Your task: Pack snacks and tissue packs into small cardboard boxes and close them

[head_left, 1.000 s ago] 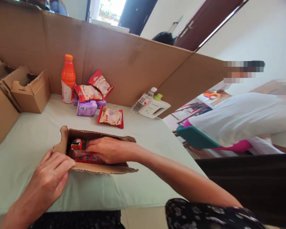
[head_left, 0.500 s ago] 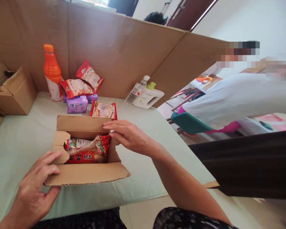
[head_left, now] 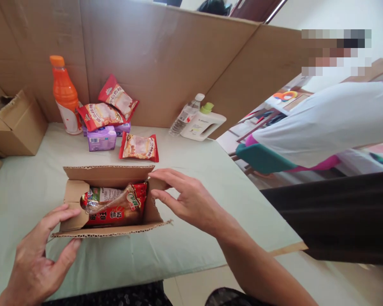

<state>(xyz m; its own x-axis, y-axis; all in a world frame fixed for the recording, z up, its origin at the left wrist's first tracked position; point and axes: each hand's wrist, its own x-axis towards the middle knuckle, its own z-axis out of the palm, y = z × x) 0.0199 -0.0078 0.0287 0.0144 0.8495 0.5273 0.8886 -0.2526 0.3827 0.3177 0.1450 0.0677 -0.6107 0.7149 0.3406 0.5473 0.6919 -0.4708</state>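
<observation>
Closest to me is the person's left hand (head_left: 40,259), thumb and fingers spread around the near left corner of an open cardboard box (head_left: 108,172): fingers on the short end flap (head_left: 68,194), thumb by the outside of the near long edge. How hard it presses I can't tell. The box sits near the front of a cloth-covered table (head_left: 191,246). Inside it, a red snack bag (head_left: 107,217) lies on the near side, its top end leaning up toward the right, and a silver-and-green packet (head_left: 104,194) is tucked behind. The right hand (head_left: 187,193) is at the box's far right corner, thumb and fingers parted, fingertips at the end of the far flap; whether they pinch the board I can't make out.

My worry is that raised red end: were the flaps folded over it, it could catch, hold them up or get crushed. The near flap's edge is ragged too, and uneven pushing from the two hands might bend it or skew the box.

Just beyond lies a single biscuit packet (head_left: 139,146); shoving the box away could knock into it. Farther back, two red packets (head_left: 98,115) rest on purple packs (head_left: 101,139), beside an orange bottle (head_left: 65,95). Off to the right, a clear bottle (head_left: 185,115) leans against a white jug (head_left: 204,126), so nudging the jug could topple it.
</observation>
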